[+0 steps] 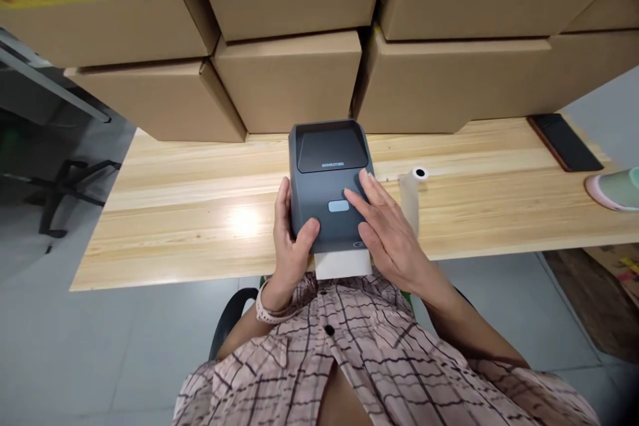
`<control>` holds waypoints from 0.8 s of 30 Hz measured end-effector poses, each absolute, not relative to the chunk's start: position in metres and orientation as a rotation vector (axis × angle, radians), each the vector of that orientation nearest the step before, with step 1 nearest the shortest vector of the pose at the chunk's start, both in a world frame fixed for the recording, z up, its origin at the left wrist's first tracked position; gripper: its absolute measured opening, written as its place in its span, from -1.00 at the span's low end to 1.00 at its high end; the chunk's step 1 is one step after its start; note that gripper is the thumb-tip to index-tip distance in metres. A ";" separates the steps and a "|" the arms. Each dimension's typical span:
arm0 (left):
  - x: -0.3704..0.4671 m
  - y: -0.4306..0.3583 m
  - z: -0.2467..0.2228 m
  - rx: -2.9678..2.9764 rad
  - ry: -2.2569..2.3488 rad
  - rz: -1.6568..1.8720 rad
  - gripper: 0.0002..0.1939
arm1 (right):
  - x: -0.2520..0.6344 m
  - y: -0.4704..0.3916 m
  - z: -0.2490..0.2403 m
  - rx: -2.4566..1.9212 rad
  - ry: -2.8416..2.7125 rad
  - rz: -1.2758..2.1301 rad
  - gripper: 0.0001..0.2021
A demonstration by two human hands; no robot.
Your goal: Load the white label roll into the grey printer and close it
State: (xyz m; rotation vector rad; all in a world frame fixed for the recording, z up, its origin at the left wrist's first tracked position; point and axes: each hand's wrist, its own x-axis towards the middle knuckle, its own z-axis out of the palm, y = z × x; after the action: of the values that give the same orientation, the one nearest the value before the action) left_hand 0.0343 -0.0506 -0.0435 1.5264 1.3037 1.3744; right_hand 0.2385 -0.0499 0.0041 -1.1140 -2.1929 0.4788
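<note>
A dark blue-grey label printer (324, 226) sits on the wooden table in front of me, near its front edge. White label paper (343, 266) sticks out from its lower front. My left hand (290, 239) grips the printer's left side, thumb on the top face and fingers along the wall. Over the right part of the top lies my right hand (392, 236), fingers stretched out and apart. Its index fingertip is just above the light blue button (339, 206); whether it touches the cover I cannot tell.
Cardboard boxes (294, 83) are stacked along the back of the table (164, 213). A small white paper roll (410, 196) lies right of the printer. Farther right are a phone (564, 142) and a pale green cup (619, 188). A wheeled chair base (64, 193) stands at left.
</note>
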 end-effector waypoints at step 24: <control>0.040 -0.111 -0.063 2.512 1.475 1.676 -0.71 | 0.236 -0.037 0.008 -1.111 -2.273 0.092 -0.65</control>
State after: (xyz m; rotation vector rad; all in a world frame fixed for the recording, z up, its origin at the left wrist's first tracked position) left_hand 0.0397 -0.1105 -0.0630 2.5124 1.4750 1.6759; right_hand 0.2361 -0.0374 0.0080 -1.1106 -2.2727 0.0921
